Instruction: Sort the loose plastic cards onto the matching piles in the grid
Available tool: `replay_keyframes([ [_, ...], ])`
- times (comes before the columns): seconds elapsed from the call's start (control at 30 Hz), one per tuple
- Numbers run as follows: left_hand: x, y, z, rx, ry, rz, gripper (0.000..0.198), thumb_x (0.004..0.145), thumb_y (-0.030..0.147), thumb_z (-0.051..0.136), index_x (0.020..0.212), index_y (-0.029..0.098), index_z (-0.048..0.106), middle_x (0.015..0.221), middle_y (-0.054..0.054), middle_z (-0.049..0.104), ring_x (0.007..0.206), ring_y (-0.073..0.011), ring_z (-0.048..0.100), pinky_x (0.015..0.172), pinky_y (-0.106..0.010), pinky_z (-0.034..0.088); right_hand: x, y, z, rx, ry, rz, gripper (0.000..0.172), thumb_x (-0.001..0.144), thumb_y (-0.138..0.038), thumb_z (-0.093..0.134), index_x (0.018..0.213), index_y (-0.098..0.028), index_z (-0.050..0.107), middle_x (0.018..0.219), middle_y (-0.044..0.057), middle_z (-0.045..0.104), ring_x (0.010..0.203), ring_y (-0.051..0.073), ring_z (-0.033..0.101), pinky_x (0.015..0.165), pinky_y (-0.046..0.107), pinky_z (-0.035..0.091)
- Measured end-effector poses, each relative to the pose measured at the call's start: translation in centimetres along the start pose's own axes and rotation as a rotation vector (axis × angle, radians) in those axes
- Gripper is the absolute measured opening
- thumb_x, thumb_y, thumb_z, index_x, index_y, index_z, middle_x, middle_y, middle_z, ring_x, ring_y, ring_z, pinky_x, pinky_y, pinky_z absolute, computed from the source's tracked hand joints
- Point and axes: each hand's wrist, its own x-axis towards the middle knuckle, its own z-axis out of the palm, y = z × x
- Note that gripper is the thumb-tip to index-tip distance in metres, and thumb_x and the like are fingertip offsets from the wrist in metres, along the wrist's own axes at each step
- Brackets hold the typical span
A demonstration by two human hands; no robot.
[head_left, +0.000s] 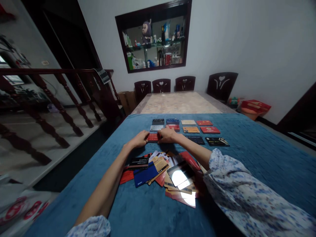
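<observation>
Both curled hands point(140, 139) point(167, 134) close together, bare forearms point(105, 187) stretched forward and angled inward.

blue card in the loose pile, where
In the head view, the blue card lies at the pile's left, just left of the yellow card.

We see a red stack point(152, 137) of cards lying flat, pale print on its face, at the near row's left. Farther right we have two dark stacks point(217, 142); beyond lie two rows of four flat stacks point(191, 129). Nearest us, loose cards point(158, 164) overlap untidily.
</observation>
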Motion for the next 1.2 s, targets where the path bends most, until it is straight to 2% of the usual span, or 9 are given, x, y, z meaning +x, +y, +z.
replay_keyframes([
  [0.37,0.1,-0.3,0.3,-0.026,0.02,-0.013,0.037,0.076,0.01,0.054,0.111,0.014,0.064,0.112,-0.011,0.066,0.103,-0.026,0.061,0.095,-0.038,0.049,0.2,-0.2,-0.5,-0.03,-0.029,-0.047,0.036,0.078,-0.039,0.069,0.111,-0.023,0.068,0.126,0.012,0.065,0.124,0.037,0.049,0.096,0.055,0.044],
  [0.9,0.0,-0.5,0.5,-0.058,0.027,-0.015,0.042,0.073,0.01,0.056,0.114,0.016,0.064,0.111,-0.009,0.067,0.106,-0.0253,0.061,0.099,-0.038,0.047,0.0,-0.2,-0.3,-0.066,0.0,-0.082,0.043,0.08,-0.042,0.065,0.12,-0.023,0.064,0.132,0.013,0.06,0.125,0.037,0.047,0.096,0.056,0.044],
  [1.03,0.0,-0.8,0.6,-0.052,0.041,-0.027,0.051,0.075,0.015,0.059,0.127,0.014,0.059,0.122,-0.012,0.063,0.11,-0.0264,0.059,0.101,-0.038,0.046,-0.1,0.2,-0.1,-0.068,0.059,-0.105,0.056,0.081,-0.047,0.065,0.131,-0.022,0.058,0.136,0.016,0.056,0.127,0.038,0.043,0.096,0.055,0.043],
  [1.2,-0.2,-0.3,0.3,0.007,0.075,-0.068,0.056,0.077,0.019,0.062,0.132,0.018,0.056,0.131,-0.012,0.057,0.122,-0.0283,0.052,0.107,-0.041,0.042,-0.7,1.6,0.1,-0.067,0.181,-0.164,0.044,0.088,-0.04,0.055,0.128,-0.023,0.06,0.13,0.015,0.059,0.121,0.035,0.045,0.093,0.051,0.042],
])
